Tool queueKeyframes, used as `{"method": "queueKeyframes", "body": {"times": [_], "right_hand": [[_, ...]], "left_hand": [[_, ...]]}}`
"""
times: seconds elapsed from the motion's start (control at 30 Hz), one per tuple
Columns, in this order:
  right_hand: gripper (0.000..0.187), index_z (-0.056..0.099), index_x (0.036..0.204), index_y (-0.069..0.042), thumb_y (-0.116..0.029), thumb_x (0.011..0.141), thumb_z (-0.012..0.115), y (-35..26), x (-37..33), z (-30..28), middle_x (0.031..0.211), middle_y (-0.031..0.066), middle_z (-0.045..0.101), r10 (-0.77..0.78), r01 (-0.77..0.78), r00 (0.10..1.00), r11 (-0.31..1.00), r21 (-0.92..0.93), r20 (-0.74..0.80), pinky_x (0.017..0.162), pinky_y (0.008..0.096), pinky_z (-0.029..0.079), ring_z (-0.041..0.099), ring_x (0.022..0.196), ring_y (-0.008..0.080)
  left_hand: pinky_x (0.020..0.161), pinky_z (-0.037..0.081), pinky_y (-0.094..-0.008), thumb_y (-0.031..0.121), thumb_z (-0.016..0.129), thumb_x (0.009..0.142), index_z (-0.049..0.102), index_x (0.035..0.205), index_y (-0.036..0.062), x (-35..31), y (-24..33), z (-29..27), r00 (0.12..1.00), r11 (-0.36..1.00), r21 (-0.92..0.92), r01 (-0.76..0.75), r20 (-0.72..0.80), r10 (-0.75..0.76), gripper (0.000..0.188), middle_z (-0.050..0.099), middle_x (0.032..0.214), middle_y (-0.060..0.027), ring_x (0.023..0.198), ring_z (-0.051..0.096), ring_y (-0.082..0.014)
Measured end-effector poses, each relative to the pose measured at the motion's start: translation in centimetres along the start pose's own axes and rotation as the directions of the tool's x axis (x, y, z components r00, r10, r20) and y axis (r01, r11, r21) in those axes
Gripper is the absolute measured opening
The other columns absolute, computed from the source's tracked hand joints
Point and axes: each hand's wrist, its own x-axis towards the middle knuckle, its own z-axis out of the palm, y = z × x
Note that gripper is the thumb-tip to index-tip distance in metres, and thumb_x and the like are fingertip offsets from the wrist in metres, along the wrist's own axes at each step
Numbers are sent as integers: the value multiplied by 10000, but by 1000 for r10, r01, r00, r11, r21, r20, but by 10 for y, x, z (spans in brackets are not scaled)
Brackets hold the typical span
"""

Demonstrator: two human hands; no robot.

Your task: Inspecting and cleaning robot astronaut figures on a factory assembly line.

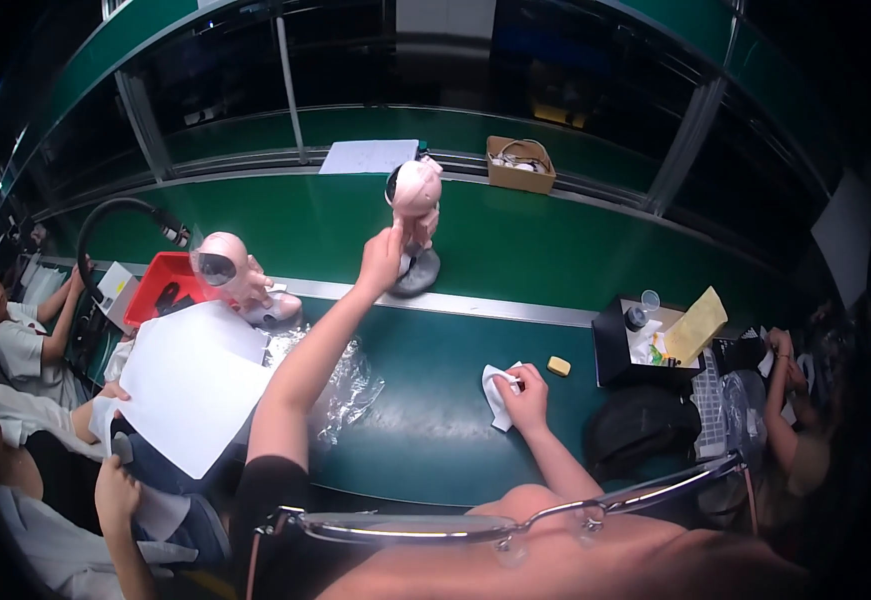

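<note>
My left hand (382,262) reaches out to the far side and is closed on the body of a pale pink astronaut figurine (417,188). The figurine stands upright on a round grey base over the green surface beyond the metal strip, its dark visor facing left. Close to me, my right hand (527,402) pinches a crumpled white cloth (498,393) against the dark green table (425,370). A small yellow block (558,366) lies just beyond that hand. A second pink astronaut figurine (240,275) stands at the left, seemingly under clear plastic.
Crinkled clear wrap (350,390) and large white sheets (195,370) lie left, near a red bin (160,285). On the right are a black box (610,345) of supplies and a dark cap-like thing (640,430). A cardboard box (520,165) sits far back. Other people work on both sides.
</note>
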Motion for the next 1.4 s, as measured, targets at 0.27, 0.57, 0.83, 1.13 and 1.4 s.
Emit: {"method": "queueKeyframes", "body": {"times": [0.27, 0.57, 0.83, 1.13, 1.4], "right_hand": [[181, 616, 791, 3, -124, 721, 724, -2, 3, -3, 790, 101, 581, 48, -47, 999, 998, -45, 22, 620, 299, 456, 585, 684, 226], [178, 612, 809, 10, -109, 730, 720, -4, 1, -3, 797, 96, 570, 47, -46, 998, 999, -28, 38, 623, 279, 453, 586, 694, 201], [169, 614, 818, 16, -94, 737, 713, -5, -2, -3, 784, 100, 567, -29, 30, 999, 999, -43, 21, 622, 273, 450, 586, 700, 193], [109, 481, 835, -47, 15, 797, 562, -42, 31, -60, 1133, 173, 559, 159, -15, 982, 606, 795, -103, 917, 380, 446, 572, 1004, 252], [182, 607, 787, -15, 58, 664, 720, -150, 37, -86, 845, 111, 605, -512, 504, 858, 850, -153, -20, 662, 266, 480, 592, 750, 183]], "left_hand": [[564, 409, -443, 177, 453, 919, 522, 746, -16, -82, 139, -37, 972, 990, -16, -141, 189, 141, 269, 540, 680, -214, 635, 529, -408], [522, 421, -439, 140, 546, 866, 495, 728, -8, -111, 173, -61, 927, 973, -38, -228, 296, 229, 210, 541, 636, -194, 577, 537, -386], [486, 423, -420, 135, 571, 849, 502, 723, 8, -116, 183, -74, 920, 975, -52, -214, 323, 219, 192, 547, 629, -178, 551, 541, -373], [532, 441, -435, 165, 567, 863, 521, 737, -1, -112, 174, -56, 862, 976, -25, -216, 464, 203, 213, 566, 675, -188, 582, 554, -379], [551, 461, -439, 182, 576, 855, 554, 739, -15, -127, 161, -39, 772, 977, 23, -211, 617, 152, 230, 575, 678, -211, 602, 574, -379]]}}
